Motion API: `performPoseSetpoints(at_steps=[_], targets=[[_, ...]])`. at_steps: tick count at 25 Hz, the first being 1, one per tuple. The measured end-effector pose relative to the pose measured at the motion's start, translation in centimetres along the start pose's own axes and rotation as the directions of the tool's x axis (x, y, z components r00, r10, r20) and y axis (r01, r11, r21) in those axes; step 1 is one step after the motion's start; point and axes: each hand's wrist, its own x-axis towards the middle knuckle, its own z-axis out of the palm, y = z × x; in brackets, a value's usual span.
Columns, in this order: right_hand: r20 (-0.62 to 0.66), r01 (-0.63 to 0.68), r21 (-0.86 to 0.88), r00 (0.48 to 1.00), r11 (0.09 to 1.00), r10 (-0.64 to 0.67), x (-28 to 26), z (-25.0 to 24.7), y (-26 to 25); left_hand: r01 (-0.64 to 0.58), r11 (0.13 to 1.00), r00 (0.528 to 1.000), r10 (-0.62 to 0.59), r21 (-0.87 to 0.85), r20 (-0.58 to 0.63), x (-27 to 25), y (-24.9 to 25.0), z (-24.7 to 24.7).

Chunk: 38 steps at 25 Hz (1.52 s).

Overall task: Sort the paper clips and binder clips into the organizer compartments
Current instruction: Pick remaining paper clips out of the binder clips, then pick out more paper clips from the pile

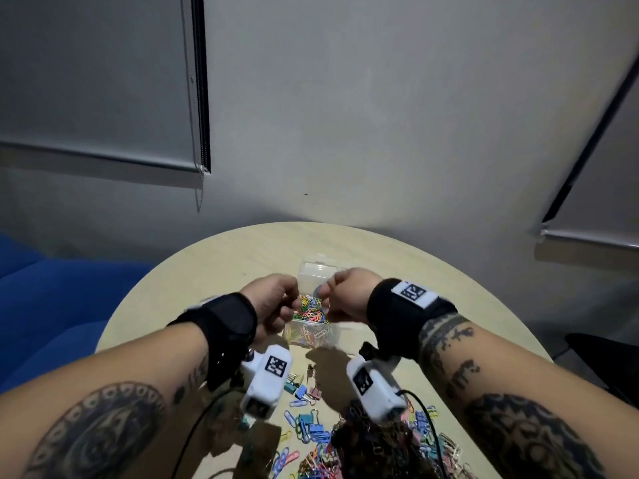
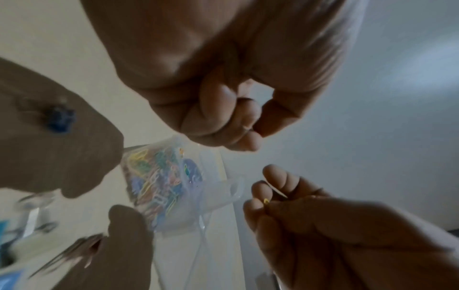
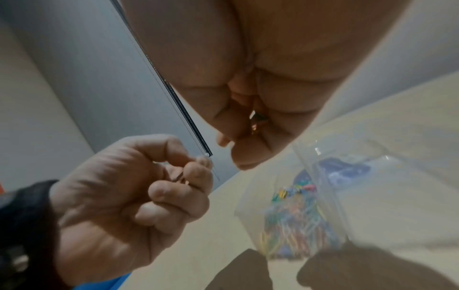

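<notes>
Both hands raised together over the round, pale wood-grain table (image 1: 221, 257), knuckles up, black fabric bands on the wrists. Left hand (image 1: 273, 300) curled tight, thumb pressed to the forefinger tip in a pinch; something thin may sit between them, but too small to tell from the wrist views. Right hand (image 1: 345, 293) likewise curled, fingertips bunched against the thumb on a small yellow clip (image 2: 266, 201), only a loop of it showing, glossy and rounded. A narrow gap between the two pinches, fingertips apart.

Directly beneath that gap, the organizer (image 1: 316, 316): a clear, hard plastic box with thin walls and rounded corners, standing on the table. Under the fingertips, a compartment heaped with small wire paper clips (image 1: 311, 311) in green, yellow, pink, blue and orange. Nearer the wrists, a second compartment with larger, paler clips seen through the wall. Beyond the knuckles, a further clear section with something blue inside, blurred.

Behind the wrists, toward the body, a loose scatter on the table: binder clips (image 1: 313, 425), boxy, blue and teal with wire handles, mixed with big looped paper clips in blue, pink and gold.
</notes>
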Motion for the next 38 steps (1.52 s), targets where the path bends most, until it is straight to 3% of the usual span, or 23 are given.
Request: performPoseSetpoints(at_steps=[3, 7, 10, 13, 17, 22, 28, 31, 34, 38], targets=[[-0.046, 0.022, -0.149, 0.999, 0.989, -0.029, 3.0, -0.2, -1.0, -0.027, 0.997, 0.993, 0.036, 0.073, -0.116, 2.4, 1.7, 0.5], [-0.121, 0.016, -0.441, 0.99, 0.898, -0.077, 4.0, 0.4, -1.0, -0.008, 0.999, 0.993, 0.015, 0.053, -0.118, 4.1, 2.7, 1.7], [-0.071, 0.041, -0.457, 0.994, 0.889, -0.083, 3.3, 0.6, -0.9, 0.018, 0.985, 0.997, -0.005, 0.174, -0.074, 4.9, 2.8, 2.5], [-0.063, 0.066, -0.481, 0.992, 0.874, -0.11, 2.7, 0.6, -0.4, 0.049, 0.978, 0.989, -0.019, 0.202, -0.149, 6.0, 2.5, 3.3], [-0.048, 0.086, -0.501, 0.991, 0.861, -0.127, 2.7, 0.6, 1.4, -0.039, 0.88, 0.99, 0.099, 0.474, -0.103, 6.2, 1.7, 3.3], [0.002, 0.112, -0.487, 0.992, 0.866, -0.127, 1.7, 0.4, 3.5, -0.102, 0.828, 0.988, 0.15, 0.551, -0.043, 3.7, 1.1, 2.0], [0.045, 0.226, -0.613, 0.967, 0.757, -0.252, -1.0, 1.4, 4.3, -0.158, 0.601, 0.971, 0.24, 0.784, 0.012, -0.5, -1.4, -1.4], [0.137, 0.249, -0.615, 0.968, 0.748, -0.209, -2.4, 2.8, 5.1, -0.146, 0.445, 0.986, 0.138, 0.883, 0.093, -2.5, -4.1, -2.5], [0.243, 0.257, -0.741, 0.964, 0.621, -0.109, -3.3, 5.0, 7.0, -0.181, 0.204, 0.982, 0.092, 0.962, 0.166, -3.4, -6.7, -1.9], [0.233, 0.249, -0.823, 0.968, 0.511, -0.096, -3.9, 6.5, 8.9, -0.281, 0.011, 0.957, 0.084, 0.96, 0.279, -3.6, -8.0, -0.4]])
